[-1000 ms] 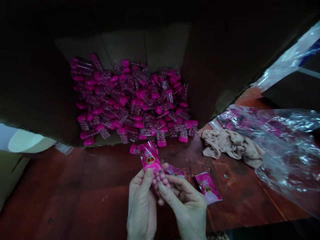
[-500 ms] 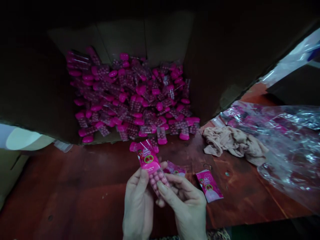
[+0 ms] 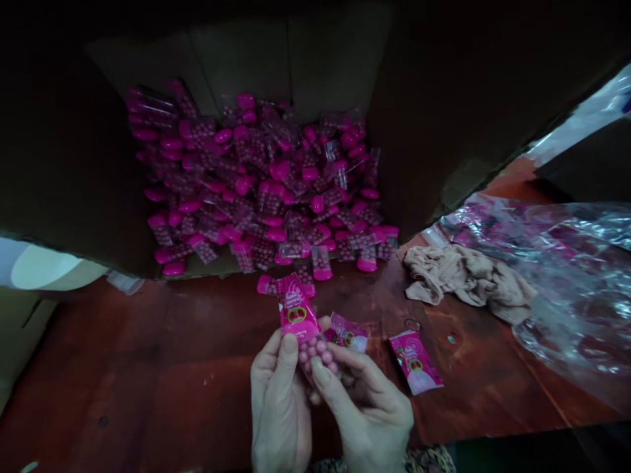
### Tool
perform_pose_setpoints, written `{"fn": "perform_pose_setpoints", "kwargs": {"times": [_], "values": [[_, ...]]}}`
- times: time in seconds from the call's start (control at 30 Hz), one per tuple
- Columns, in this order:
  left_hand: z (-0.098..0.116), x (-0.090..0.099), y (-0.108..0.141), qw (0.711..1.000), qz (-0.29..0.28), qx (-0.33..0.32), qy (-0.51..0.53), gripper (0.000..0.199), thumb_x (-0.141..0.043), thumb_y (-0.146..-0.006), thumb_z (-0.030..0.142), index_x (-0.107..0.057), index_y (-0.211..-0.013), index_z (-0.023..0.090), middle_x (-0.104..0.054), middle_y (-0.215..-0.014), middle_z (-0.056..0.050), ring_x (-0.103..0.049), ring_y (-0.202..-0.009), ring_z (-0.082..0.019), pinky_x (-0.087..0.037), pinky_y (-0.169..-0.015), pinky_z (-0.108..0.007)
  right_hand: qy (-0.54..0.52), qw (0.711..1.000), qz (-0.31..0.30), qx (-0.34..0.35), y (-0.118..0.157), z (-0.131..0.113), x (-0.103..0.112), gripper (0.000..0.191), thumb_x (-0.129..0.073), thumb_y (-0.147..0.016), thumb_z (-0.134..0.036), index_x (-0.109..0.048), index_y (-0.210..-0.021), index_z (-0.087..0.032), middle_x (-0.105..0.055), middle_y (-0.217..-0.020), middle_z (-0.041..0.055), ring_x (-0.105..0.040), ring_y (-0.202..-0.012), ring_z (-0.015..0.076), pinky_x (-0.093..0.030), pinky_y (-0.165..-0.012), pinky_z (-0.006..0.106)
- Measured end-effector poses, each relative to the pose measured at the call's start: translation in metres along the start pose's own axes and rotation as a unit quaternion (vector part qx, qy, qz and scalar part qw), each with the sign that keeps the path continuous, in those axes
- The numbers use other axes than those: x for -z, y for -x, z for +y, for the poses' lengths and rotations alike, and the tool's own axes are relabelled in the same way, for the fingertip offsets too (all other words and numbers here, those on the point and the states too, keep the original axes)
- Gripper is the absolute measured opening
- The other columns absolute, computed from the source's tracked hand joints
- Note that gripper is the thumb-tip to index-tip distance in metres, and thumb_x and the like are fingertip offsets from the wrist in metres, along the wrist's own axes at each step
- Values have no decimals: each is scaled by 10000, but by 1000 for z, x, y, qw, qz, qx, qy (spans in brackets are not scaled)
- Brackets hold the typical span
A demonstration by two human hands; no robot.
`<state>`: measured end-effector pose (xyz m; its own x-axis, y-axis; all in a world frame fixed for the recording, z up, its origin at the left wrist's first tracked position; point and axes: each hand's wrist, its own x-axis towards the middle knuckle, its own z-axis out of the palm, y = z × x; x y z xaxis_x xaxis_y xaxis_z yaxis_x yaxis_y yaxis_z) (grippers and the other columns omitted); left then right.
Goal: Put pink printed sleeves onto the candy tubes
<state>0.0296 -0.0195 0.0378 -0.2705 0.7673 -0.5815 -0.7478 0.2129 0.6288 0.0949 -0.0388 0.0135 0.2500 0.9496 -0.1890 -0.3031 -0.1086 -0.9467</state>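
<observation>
In front of the carton I hold a clear candy box [image 3: 318, 353] of pink balls, tilted slightly. A pink printed sleeve [image 3: 298, 309] covers its upper part and extends past it. My left hand [image 3: 280, 394] grips the left side, thumb on the sleeve's lower edge. My right hand [image 3: 367, 404] is closed round the lower end, its thumb pressed on the clear front. The undersides are hidden by my fingers. Right of my hands lie two more printed sleeves, one [image 3: 417, 362] in full view and another [image 3: 348, 332] partly behind my right fingers.
A large cardboard carton [image 3: 438, 131] lies with its opening towards me, holding many pink-capped candy boxes [image 3: 266, 197]. Another candy box [image 3: 267, 284] lies at its front. To the right are a crumpled cloth [image 3: 466, 279] and a clear plastic bag [image 3: 576, 309]. A pale bowl [image 3: 52, 268] is at left.
Both hands keep hold of the candy box and sleeve, with only a slight shift in the fingers and tilt. The whole view has shifted a little.
</observation>
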Motion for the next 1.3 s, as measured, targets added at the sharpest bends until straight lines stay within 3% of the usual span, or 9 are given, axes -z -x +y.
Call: {"fn": "perform_pose_setpoints", "kwargs": {"times": [0.1,0.27,0.47,0.6,0.8,0.97,1.13,1.23,1.3], "values": [[-2,0,1,1000,0,-14,14,229,-740,-666,325,-735,-840,176,-736,-839,-101,-575,-477,-87,-376,-363,-136,-39,998,-17,-40,-1,-2,1,149,-745,-679,-218,-721,-823,-185,-704,-615,27,-612,-421,128,-546,-416,219],[-9,3,7,999,24,-12,28,255,-736,-659,368,-735,-837,185,-737,-873,-106,-570,-450,-91,-354,-332,-143,-6,998,56,-31,6,1,-6,192,-770,-645,-257,-723,-811,-171,-711,-690,57,-612,-449,132,-548,-420,226],[13,18,-12,998,-36,-53,-12,408,-681,-657,525,-733,-831,160,-734,-867,-128,-665,-667,-204,-519,-545,-264,-49,990,-90,-101,-9,-2,0,149,-749,-668,-242,-706,-788,-165,-675,-544,15,-590,-383,118,-528,-407,218],[27,23,-22,994,-30,-72,-81,246,-781,-616,275,-733,-815,139,-736,-754,-98,-676,-762,-225,-527,-711,-314,-64,983,-112,-127,-16,-4,2,158,-764,-645,-244,-703,-765,-162,-672,-540,6,-574,-365,96,-513,-397,194],[8,15,-13,997,52,-60,25,178,-737,-676,279,-717,-808,163,-740,-817,-97,-692,-777,-229,-541,-723,-346,67,997,-49,6,-8,8,1,135,-741,-669,-182,-716,-802,-188,-650,-603,-4,-575,-406,102,-506,-397,208],[-5,14,-7,993,67,-24,90,181,-752,-655,295,-712,-782,173,-742,-873,-98,-692,-823,-231,-548,-706,-317,118,983,10,139,6,17,-5,186,-683,-717,-119,-715,-874,-215,-674,-692,19,-625,-546,139,-547,-492,239],[-2,28,-13,998,2,23,65,301,-765,-623,379,-724,-825,160,-739,-899,-116,-683,-859,-248,-542,-731,-321,114,988,-40,95,-1,12,-2,157,-703,-708,-140,-709,-854,-199,-667,-670,13,-603,-465,121,-521,-413,219],[7,37,-21,998,-61,-3,4,342,-765,-617,390,-726,-847,140,-735,-904,-136,-678,-854,-270,-534,-757,-363,90,991,-91,32,-11,9,4,126,-709,-716,-188,-691,-841,-185,-630,-589,-17,-561,-390,99,-503,-383,210],[12,39,-24,997,-72,-17,-35,281,-768,-634,304,-725,-852,131,-737,-863,-132,-673,-864,-266,-518,-792,-375,108,988,-109,16,-14,9,6,170,-689,-740,-223,-685,-907,-187,-663,-679,10,-585,-441,110,-516,-407,220]]}}
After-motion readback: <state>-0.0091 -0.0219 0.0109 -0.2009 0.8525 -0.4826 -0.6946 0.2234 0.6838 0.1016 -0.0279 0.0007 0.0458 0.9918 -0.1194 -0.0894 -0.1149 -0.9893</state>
